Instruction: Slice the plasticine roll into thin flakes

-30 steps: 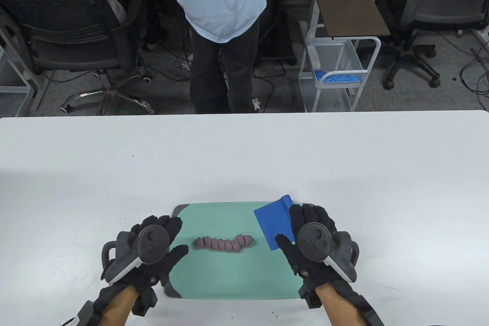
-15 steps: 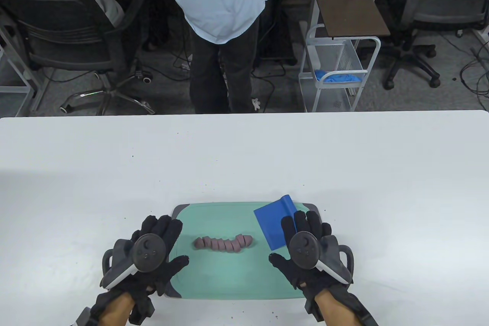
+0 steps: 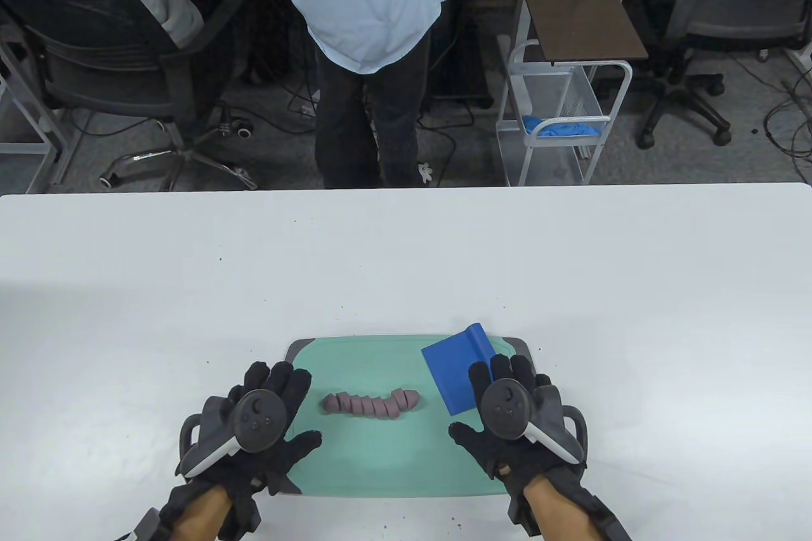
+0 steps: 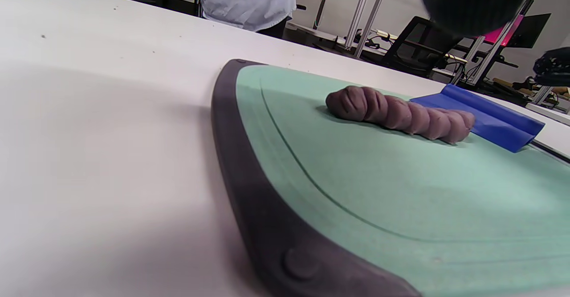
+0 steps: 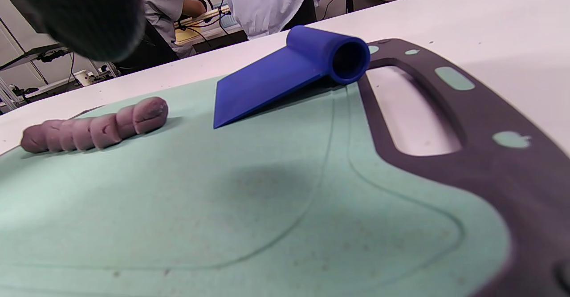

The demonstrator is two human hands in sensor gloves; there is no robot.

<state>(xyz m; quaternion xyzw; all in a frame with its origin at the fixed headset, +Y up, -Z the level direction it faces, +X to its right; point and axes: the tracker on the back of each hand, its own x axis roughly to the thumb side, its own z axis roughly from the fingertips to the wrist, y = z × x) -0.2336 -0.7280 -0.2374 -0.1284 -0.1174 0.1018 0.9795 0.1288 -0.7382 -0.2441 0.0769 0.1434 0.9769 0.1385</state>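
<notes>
A purple plasticine roll (image 3: pixel 371 404), cut into several chunks that still lie together, sits on the green cutting board (image 3: pixel 380 458). It also shows in the left wrist view (image 4: pixel 396 112) and the right wrist view (image 5: pixel 95 130). A blue scraper (image 3: pixel 453 370) lies on the board's right part, its tube handle (image 5: pixel 329 58) at the far end. My left hand (image 3: pixel 279 414) hovers open over the board's left edge, holding nothing. My right hand (image 3: pixel 501 401) hovers open over the board's right side, just beside the scraper and apart from it.
The board has a dark grey rim (image 4: pixel 249 199) with a handle cutout (image 5: pixel 409 110) on the right. The white table (image 3: pixel 406 262) stretches wide around it. Beyond its far edge a person (image 3: pixel 368 27) stands among office chairs and a white cart (image 3: pixel 558 122).
My right hand has let go of the scraper and drawn back toward me; the scraper lies still on the board. My left hand has shifted slightly right over the board's edge.
</notes>
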